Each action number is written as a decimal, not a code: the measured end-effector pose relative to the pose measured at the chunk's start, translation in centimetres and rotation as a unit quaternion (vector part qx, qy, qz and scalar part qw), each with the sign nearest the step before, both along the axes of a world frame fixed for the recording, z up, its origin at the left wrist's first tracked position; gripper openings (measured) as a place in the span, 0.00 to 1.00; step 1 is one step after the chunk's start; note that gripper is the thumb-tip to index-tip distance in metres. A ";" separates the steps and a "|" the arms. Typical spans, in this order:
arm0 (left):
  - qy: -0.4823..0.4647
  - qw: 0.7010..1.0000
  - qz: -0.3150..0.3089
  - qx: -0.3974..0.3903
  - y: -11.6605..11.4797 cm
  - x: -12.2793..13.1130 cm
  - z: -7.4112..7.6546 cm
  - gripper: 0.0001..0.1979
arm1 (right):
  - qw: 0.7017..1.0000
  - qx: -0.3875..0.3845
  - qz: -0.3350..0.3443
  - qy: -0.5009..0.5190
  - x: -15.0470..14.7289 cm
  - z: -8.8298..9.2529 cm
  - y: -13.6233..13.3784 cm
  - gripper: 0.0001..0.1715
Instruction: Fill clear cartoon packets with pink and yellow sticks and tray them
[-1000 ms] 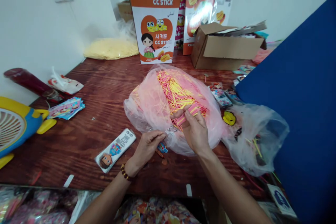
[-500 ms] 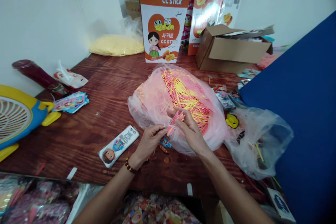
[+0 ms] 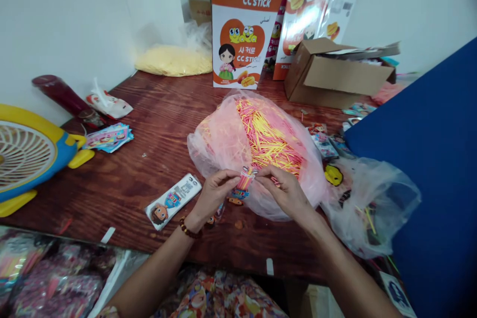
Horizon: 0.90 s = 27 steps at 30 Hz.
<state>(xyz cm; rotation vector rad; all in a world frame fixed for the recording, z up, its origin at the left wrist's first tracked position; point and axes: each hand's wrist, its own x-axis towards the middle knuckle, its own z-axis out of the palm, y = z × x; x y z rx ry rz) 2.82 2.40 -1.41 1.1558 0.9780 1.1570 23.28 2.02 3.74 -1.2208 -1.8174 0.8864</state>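
Observation:
My left hand (image 3: 212, 194) pinches the left edge of a small clear printed packet (image 3: 241, 190) with pink and yellow sticks inside. At its upper right edge, the fingertips of my right hand (image 3: 286, 193) are pinched too. The packet is upright between both hands, its cartoon print at the lower end. Just behind it lies a large translucent pink bag (image 3: 225, 141), open and full of thin pink and yellow sticks (image 3: 266, 134). A flat stack of printed packets (image 3: 173, 201) rests left of my left hand. Another printed packet (image 3: 211, 219) is partly hidden by my left wrist.
Tall printed cartons (image 3: 238, 35) and an open cardboard box (image 3: 335, 77) stand at the back. A yellow-blue fan (image 3: 33, 154) is on the left, near printed sachets (image 3: 110, 137). On the right are a clear plastic bag (image 3: 391, 198) and a blue panel (image 3: 421, 124).
The bundle of sticks my right hand held is now inside the packet. My right hand has moved to the packet's upper edge. The view has shifted slightly left.

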 end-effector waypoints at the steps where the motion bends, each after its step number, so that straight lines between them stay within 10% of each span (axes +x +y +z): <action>1: 0.007 1.000 0.009 0.009 -0.1 -0.2 0.1 0.11 | 1.000 0.001 0.005 -0.004 -0.1 0.1 -0.1 0.07; 9: 0.075 0.989 0.062 0.109 -0.8 -2.1 2.1 0.08 | 0.999 0.006 0.016 0.027 -1.9 0.7 -0.1 0.09; 14: 0.110 0.990 0.079 0.039 -1.8 -3.9 2.5 0.08 | 0.999 -0.027 0.020 0.038 -3.2 -0.2 -0.1 0.07; 21: 0.131 0.982 0.047 -0.129 -3.8 -5.9 -2.8 0.16 | 0.996 -0.056 -0.074 0.007 1.6 -3.9 1.3 0.10; 27: 0.291 0.954 0.033 -0.062 -2.6 -5.0 -5.9 0.17 | 0.956 -0.026 -0.177 -0.231 8.6 -7.2 4.5 0.12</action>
